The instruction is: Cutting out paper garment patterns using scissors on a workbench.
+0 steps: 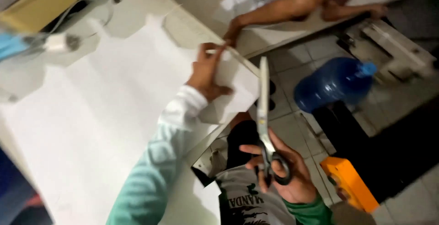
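Left hand point(208, 71) is down on the white sheet point(105, 115), fingers pinching its far corner at the edge of the desk point(192, 28). Right hand point(286, 174) hangs off to the side over the tiled floor point(297, 65), clenched through the black loops of the scissors point(264, 115), blades closed and pointing away, just beside the sheet's corner. A blue water jug point(334, 83) lies on the floor beyond, an orange box point(350, 184) nearer. Another person's bare arm point(283, 5) rests along the far desk edge.

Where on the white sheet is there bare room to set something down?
The sheet lies bare below the cable clutter and left of the sleeve. It is crowded at the right corner, under the left hand, near the scissors in the right hand.
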